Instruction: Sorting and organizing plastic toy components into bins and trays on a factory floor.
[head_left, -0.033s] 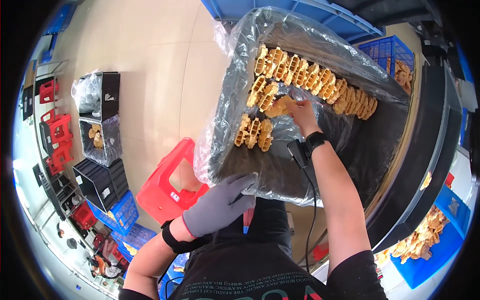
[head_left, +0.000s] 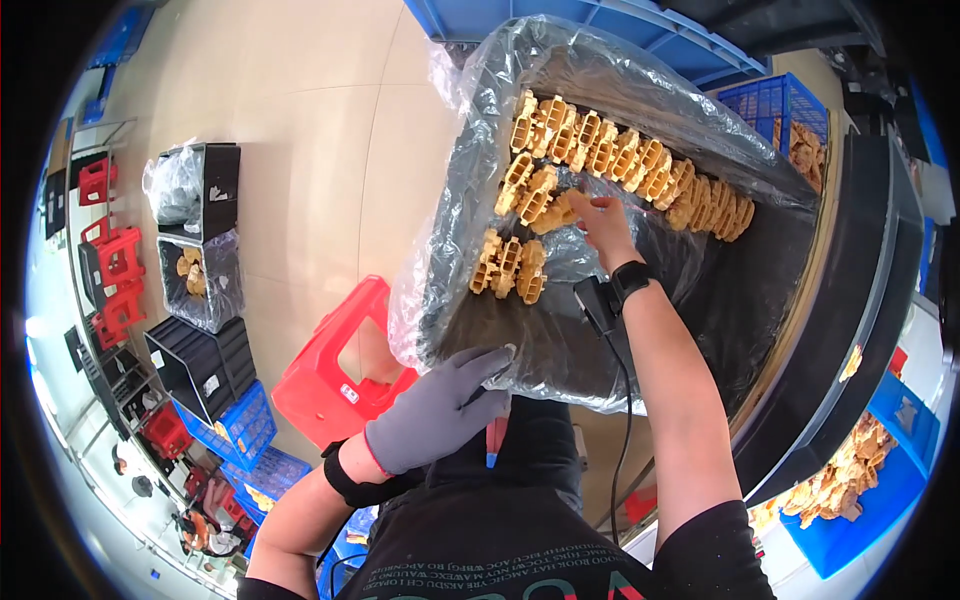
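Note:
Bare, my right hand (head_left: pixel 604 228) is inside a black bin lined with clear plastic (head_left: pixel 640 404), its fingers closed on the end of a tan moulded part (head_left: pixel 556 213). That part leans at the end of a short row of similar slotted tan parts (head_left: pixel 537 194). A long row of them (head_left: pixel 625 157) runs along the bin's far side, and a group of three (head_left: pixel 508 266) stands nearer me. My left hand (head_left: pixel 437 410), in a grey glove, grips the bin's near-left rim through the plastic. Below its thumb shows a red stick-like thing with a blue tip (head_left: pixel 495 441); whether I hold it is unclear.
A red plastic stool (head_left: pixel 335 365) stands left of the bin. Black bins (head_left: pixel 205 370) and blue crates (head_left: pixel 245 425) line the left floor. A black-edged surface (head_left: pixel 835 340) borders the right, with a blue bin of tan parts (head_left: pixel 850 475) beyond. A cable (head_left: pixel 628 400) hangs beside my right forearm.
The tan part in my right hand has turned from showing its broad face to standing more on edge, closer against the short row. My left hand stays in place.

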